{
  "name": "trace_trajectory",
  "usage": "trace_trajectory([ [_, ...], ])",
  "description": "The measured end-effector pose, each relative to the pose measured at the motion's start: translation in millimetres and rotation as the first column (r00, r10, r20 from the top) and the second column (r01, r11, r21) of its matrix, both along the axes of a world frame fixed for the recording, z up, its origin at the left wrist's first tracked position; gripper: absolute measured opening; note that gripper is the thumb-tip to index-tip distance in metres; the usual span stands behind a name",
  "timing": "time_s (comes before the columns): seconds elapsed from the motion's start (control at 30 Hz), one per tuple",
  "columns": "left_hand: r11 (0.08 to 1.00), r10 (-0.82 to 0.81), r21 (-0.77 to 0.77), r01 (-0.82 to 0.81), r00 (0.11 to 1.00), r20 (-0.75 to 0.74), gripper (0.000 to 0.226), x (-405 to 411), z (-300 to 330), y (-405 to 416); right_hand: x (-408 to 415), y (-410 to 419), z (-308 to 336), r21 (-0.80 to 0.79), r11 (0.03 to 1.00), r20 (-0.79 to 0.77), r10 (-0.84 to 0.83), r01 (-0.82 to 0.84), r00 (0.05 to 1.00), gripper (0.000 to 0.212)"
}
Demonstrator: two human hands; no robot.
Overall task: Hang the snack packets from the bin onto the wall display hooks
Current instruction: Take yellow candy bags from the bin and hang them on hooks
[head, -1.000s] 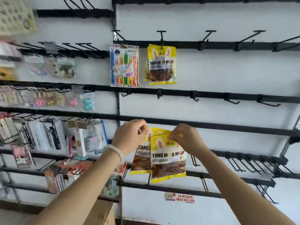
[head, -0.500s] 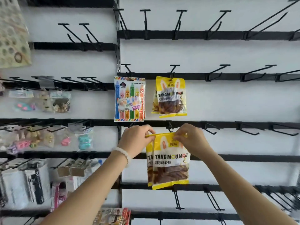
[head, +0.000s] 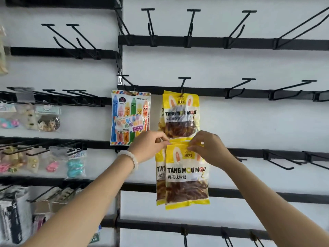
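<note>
Two yellow snack packets [head: 185,177], one behind the other, hang from my fingers in front of the wall rack. My left hand [head: 148,146] pinches their top edge at the left corner and my right hand [head: 207,148] pinches it at the right. Their top sits at the height of the third black rail, just under another yellow snack packet [head: 180,114] that hangs on a hook [head: 183,83]. A colourful pencil-candy packet [head: 130,117] hangs on the hook to its left. The bin is out of view.
Bare black hooks [head: 239,85] line the rails to the right and above. The left panel holds small toys and trinkets in clear bags [head: 48,118] and boxed goods lower down [head: 14,216]. A white bead bracelet [head: 130,158] circles my left wrist.
Both hands have raised the two yellow packets from the lower rails up to just below the hanging yellow packet. The view has tilted upward, showing another row of hooks.
</note>
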State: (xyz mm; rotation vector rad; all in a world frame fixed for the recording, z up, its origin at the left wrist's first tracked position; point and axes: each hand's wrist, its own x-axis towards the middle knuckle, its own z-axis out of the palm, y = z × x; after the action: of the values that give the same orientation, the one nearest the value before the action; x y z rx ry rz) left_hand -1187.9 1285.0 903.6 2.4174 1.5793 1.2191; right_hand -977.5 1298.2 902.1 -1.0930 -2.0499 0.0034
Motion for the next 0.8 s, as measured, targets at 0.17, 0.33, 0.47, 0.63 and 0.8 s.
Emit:
trace_trajectory([
  [0.17,0.979,0.146,0.159,-0.128,0.983,-0.107,0.013,18.3,41.9,8.8,10.8,17.7,36.3,0.082,0.996,0.009,0.044,-0.045,0.999,0.006],
  [0.33,0.945,0.214,0.269,-0.188,0.974,-0.069,0.009,22.4,79.4,15.4,10.3,24.0,74.0,0.147,0.988,-0.038,0.058,-0.051,0.998,0.006],
  [0.47,0.926,0.177,0.339,-0.164,0.984,-0.007,0.007,21.5,105.4,19.7,7.1,23.2,103.6,0.202,0.979,-0.054,0.029,-0.018,0.998,0.006],
  [0.63,0.907,0.128,0.401,-0.130,0.991,0.031,0.013,18.5,125.9,33.6,2.0,29.3,126.1,0.264,0.963,-0.051,-0.033,0.045,0.998,0.005],
  [0.8,0.888,0.112,0.442,-0.124,0.992,0.054,0.015,13.5,129.1,52.0,-3.0,38.4,131.8,0.297,0.951,-0.079,-0.067,0.088,0.995,0.006],
])
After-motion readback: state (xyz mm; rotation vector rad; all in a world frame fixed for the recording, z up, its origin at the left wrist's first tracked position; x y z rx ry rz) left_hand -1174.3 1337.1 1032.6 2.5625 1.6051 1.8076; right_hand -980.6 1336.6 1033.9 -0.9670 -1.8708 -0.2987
